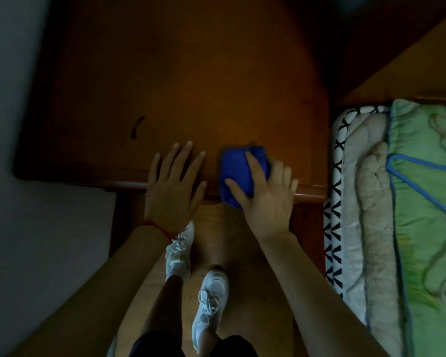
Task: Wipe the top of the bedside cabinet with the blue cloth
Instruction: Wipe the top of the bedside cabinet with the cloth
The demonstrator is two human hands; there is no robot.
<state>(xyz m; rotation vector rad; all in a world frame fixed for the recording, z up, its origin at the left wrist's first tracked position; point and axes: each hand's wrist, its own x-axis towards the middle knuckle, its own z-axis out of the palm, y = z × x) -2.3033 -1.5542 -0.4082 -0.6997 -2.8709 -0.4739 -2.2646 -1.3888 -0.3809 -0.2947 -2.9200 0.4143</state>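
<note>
Dim light falls on a brown wooden bedside cabinet (191,81), its smooth worktop rounded at the front lip and mostly in shadow toward twelve o'clock. At about five o'clock on that worktop, right at the front edge, sits the blue cloth (238,171), a soft bunched wad that hangs a little over the lip. The right hand (263,194) presses on it, its fingers (255,166) spread over the wad and partly curled round it, thumb against the near side. The left hand (174,186) lies flat just beside the cloth at seven o'clock, fingers straight and slightly apart, holding nothing.

Wiping looks to be under way, though how much is done cannot be read: the wood shows no clear streak or damp patch in this gloom. Judging by the cloth's place, the far and left parts may remain. A small dark mark (137,127) lies on the wood at nine o'clock. At three o'clock a bed (422,202) carries a quilted green cover and a blue hanger (422,181). White laced shoes (211,300) stand on the floor below.
</note>
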